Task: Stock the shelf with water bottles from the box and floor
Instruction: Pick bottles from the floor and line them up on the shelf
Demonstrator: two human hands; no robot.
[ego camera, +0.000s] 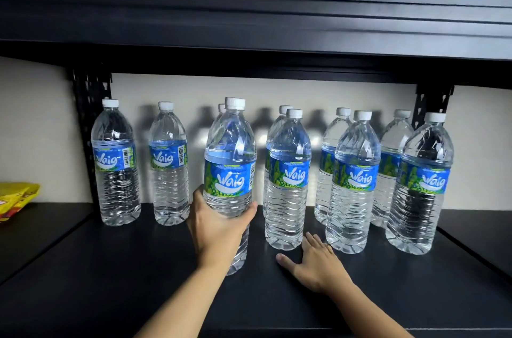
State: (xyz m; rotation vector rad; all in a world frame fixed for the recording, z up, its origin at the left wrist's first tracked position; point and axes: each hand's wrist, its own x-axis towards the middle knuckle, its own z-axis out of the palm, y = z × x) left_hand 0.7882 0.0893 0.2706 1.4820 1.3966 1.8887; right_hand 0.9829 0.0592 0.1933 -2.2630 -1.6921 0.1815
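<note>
While the left hand (219,227) wraps its fingers and thumb round the lower body of a water bottle (230,160), the step in hand looks like placing. The bottle stands upright at the front of the black shelf (110,268), level with the three front-row bottles (288,179) to its right. It hides most of a back-row bottle (221,108), of which only the cap shows. Whether its base already sits on the board cannot be told from this angle. The right hand (318,268) lies palm down on the shelf with fingers straight and spread, holding nothing. It is just in front of the nearest front-row bottle, and contact with that bottle is unclear. The next move probably calls for settling the bottle flat and square with its row. The left fingers would then have to open without knocking its neighbour. The two left bottles (116,163) have no partners in front, so more stock seems needed. Neither box nor floor is in view.
</note>
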